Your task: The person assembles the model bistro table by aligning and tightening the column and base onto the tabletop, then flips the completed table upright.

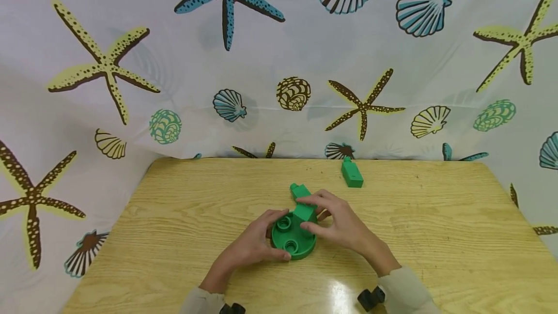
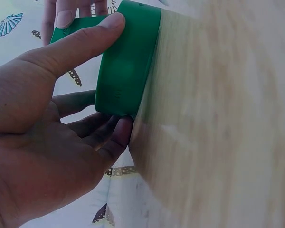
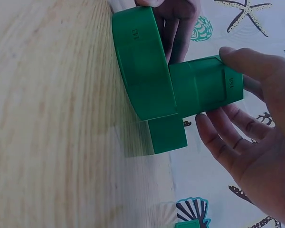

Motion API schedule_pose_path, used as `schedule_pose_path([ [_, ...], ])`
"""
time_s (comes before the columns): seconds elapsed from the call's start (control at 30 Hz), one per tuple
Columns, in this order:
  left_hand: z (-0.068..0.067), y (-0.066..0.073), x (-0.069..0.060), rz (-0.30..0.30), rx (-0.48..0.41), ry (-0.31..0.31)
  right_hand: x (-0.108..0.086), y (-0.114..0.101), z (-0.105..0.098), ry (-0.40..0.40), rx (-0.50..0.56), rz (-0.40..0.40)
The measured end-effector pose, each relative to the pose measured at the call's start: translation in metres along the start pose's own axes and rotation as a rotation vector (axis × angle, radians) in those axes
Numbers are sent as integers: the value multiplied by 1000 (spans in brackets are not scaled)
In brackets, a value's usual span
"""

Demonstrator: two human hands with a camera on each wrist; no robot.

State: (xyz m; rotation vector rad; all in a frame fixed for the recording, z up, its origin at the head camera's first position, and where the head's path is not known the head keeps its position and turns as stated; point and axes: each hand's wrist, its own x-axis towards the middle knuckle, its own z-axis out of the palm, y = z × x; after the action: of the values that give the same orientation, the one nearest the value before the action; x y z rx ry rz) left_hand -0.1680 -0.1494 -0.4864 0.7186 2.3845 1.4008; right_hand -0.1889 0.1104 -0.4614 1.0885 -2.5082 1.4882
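A round green base (image 1: 306, 246) with a raised rim sits on the table, two ring-shaped sockets showing inside it. My left hand (image 1: 253, 242) grips its left side, thumb at the near edge and fingers round the far edge; the left wrist view shows the thumb on the base's wall (image 2: 128, 66). With thumb and fingers my right hand (image 1: 344, 222) holds a green block (image 3: 199, 90) standing up from the base's right part. Its lower end is hidden by the rim. Just behind the base lies a second green block (image 1: 300, 191) with a round knob.
Another green knobbed block (image 1: 352, 175) lies near the table's back edge, right of centre. A white cloth (image 1: 192, 81) printed with starfish and shells hangs behind and beside the wooden table (image 1: 183, 202). Dark wrist cameras sit by both sleeves (image 1: 405, 287).
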Motion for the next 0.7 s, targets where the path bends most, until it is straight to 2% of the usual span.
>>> schedule_pose_path([
  [0.33, 0, 0, -1, -2, -8, -1, 0, 4, 0, 13, -13, 5],
  [0.57, 1, -1, 0, -8, 3, 2, -7, 4, -6, 41, 68, 22],
  [0.7, 1, -1, 0, -15, 8, 3, -10, 4, -7, 56, 59, 25],
])
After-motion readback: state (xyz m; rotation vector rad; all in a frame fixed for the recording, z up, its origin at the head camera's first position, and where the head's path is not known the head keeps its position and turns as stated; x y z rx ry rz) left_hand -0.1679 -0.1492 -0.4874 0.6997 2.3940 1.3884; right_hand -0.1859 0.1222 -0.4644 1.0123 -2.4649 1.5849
